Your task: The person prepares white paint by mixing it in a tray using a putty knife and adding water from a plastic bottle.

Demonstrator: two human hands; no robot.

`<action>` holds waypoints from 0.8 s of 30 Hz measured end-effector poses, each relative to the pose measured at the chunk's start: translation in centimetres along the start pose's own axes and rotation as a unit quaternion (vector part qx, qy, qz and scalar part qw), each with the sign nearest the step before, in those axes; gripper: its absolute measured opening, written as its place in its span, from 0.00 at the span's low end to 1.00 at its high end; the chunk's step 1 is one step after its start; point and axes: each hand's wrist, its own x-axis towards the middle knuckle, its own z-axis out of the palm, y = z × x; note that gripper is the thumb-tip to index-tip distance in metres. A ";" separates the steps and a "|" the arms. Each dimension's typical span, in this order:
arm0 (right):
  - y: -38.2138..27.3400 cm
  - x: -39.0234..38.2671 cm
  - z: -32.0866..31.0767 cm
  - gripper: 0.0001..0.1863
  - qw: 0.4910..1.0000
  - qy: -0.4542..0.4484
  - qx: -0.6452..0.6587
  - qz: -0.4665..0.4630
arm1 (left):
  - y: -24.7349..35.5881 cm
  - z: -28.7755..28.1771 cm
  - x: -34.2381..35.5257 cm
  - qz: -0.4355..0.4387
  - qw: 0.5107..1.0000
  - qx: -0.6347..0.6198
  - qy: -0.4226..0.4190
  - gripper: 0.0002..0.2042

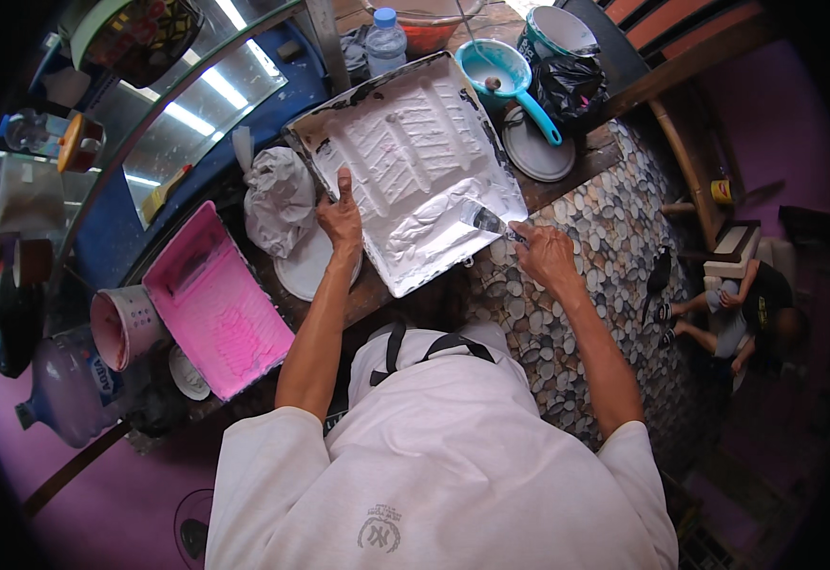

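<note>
My left hand [341, 217] grips the left edge of a white paint-covered roller tray [408, 137], its thumb up on the rim. My right hand [540, 249] holds a putty knife [484, 219] by the handle, with the blade down in the white paint near the tray's front right corner. Just left of the tray lie a crumpled white plastic bag [272, 190] and a white round lid [310, 271] partly under my left arm.
A pink-coated tray [220, 313], paint tub [120, 328] and large water bottle [73, 399] are left. Behind are a small bottle [386, 52], teal saucepan [486, 66], tub [557, 33] and black bag [567, 87]. Another person [766, 309] sits at right, below me.
</note>
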 end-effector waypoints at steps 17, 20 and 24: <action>-1.0 -1.6 -1.2 0.16 1.000 0.020 0.017 0.014 | -2.1 -0.3 0.7 -0.055 0.997 0.038 -0.027 0.41; -0.1 -1.2 -0.9 0.16 0.997 0.006 -0.008 0.078 | -1.8 -0.3 0.6 -0.067 0.996 0.054 -0.038 0.41; -0.4 -1.7 1.0 0.16 0.999 0.001 -0.029 0.035 | -1.8 0.2 0.6 -0.018 0.999 0.041 0.000 0.42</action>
